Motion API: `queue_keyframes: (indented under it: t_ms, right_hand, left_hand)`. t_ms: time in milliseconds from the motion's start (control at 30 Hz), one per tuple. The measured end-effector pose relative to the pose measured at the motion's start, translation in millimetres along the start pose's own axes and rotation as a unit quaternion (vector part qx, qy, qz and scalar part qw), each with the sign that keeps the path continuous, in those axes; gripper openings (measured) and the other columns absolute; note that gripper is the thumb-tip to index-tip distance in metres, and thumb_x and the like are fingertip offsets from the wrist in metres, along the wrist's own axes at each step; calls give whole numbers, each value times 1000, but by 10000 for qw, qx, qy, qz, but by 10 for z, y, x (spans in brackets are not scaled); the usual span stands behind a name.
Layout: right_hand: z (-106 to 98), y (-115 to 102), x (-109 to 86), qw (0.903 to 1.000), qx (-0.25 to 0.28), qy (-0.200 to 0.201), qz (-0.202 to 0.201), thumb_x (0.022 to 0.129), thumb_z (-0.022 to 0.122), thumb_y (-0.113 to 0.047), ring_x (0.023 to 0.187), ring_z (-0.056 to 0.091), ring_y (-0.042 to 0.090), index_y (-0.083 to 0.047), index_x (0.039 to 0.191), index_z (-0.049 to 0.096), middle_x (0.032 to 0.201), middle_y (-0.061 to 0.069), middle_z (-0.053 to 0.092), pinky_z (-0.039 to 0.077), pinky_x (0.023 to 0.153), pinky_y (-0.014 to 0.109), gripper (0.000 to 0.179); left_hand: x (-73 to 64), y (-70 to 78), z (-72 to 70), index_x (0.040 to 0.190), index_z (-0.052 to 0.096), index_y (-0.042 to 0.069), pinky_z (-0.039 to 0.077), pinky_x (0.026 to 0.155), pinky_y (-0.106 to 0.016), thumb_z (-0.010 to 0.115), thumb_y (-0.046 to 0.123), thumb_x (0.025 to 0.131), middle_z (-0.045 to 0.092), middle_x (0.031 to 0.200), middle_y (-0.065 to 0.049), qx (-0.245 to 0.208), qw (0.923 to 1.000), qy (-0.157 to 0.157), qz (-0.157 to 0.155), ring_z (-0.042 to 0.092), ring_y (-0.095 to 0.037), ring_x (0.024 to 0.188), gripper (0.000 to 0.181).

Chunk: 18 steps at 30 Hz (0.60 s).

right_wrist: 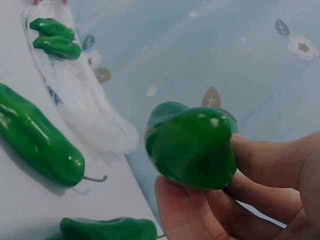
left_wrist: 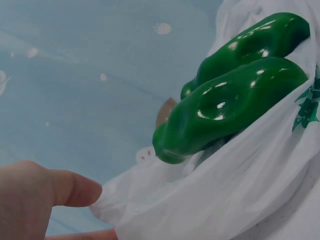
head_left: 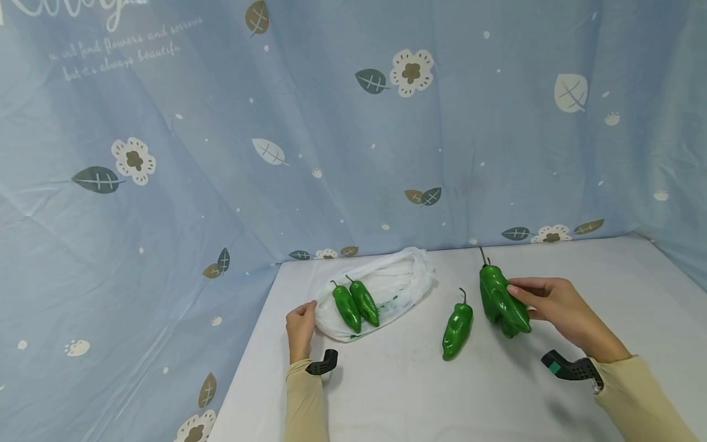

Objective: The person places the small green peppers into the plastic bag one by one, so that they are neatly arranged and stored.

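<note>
Right hand (head_left: 554,302) pinches a slick-looking pepper (head_left: 502,302), probably light, firm, best held mid-body; left hand (head_left: 301,326) pinches the bag (head_left: 409,277) at nine o'clock.

White script (head_left: 124,58) on the blue backdrop cloth (head_left: 331,123), upper left, reads "will find flowers and sorrows", then "but it's always beautifu"; larger lettering (head_left: 72,7) above is cut off, and print (head_left: 393,303) on the white plastic bag (head_left: 405,274) is illegible
</note>
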State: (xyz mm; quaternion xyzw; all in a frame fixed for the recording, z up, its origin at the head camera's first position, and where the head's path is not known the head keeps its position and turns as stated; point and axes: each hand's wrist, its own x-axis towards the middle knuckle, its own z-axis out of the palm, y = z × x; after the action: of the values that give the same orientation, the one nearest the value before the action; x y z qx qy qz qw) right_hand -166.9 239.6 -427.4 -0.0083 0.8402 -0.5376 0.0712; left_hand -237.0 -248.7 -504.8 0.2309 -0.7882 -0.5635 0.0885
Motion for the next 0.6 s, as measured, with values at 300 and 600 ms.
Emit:
queue_keyframes:
  t_ms: [300,600]
  right_hand:
    - [40,-80,122,9998,-78,3,-162,105,58,-43,97,67,-7,9,147,49,146,31,56,62,84,27,67]
    - [92,-187,240,9998,-119,12,-159,105,58,-42,103,66,-1,8,148,49,147,29,56,62,92,42,67]
  left_hand:
    - [-7,-7,-5,130,66,-8,50,107,-55,56,33,102,62,139,-30,45,10000,-5,-10,59,-42,129,50]
    - [-16,-17,-6,129,67,-7,50,106,-54,56,33,102,63,137,-29,110,9999,26,22,60,-41,127,49]
